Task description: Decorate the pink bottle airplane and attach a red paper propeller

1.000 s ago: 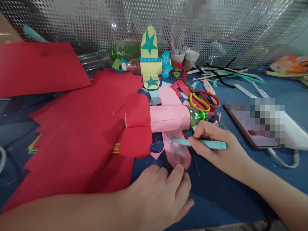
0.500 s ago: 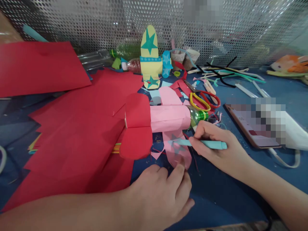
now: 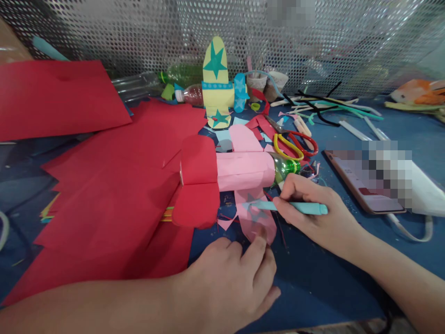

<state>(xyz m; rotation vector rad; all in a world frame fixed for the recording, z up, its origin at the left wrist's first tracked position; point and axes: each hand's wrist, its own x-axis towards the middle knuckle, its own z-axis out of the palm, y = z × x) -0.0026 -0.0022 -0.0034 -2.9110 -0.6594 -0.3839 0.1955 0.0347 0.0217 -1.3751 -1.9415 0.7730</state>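
A pink paper-covered bottle (image 3: 245, 169) lies on the blue table, its green cap end to the right and a red paper tail (image 3: 200, 181) on its left. A pink paper wing (image 3: 245, 218) with a dark star sticks out toward me. My left hand (image 3: 239, 273) holds the wing's near edge with its fingertips, thumb apart. My right hand (image 3: 313, 211) is closed round a light blue marker (image 3: 309, 208), whose tip is at the star. Beyond stands a yellow paper-covered bottle plane (image 3: 219, 95) with green stars.
Red paper sheets (image 3: 114, 195) spread over the left side. Scissors (image 3: 295, 141) lie among paper scraps behind the pink bottle. To the right are a phone (image 3: 361, 185) with a cable and several pipe cleaners (image 3: 323, 107). A perforated metal panel (image 3: 146, 37) borders the back.
Almost nothing differs. Both hands and the marker keep nearly the same place on the wing; the view shifts very slightly.
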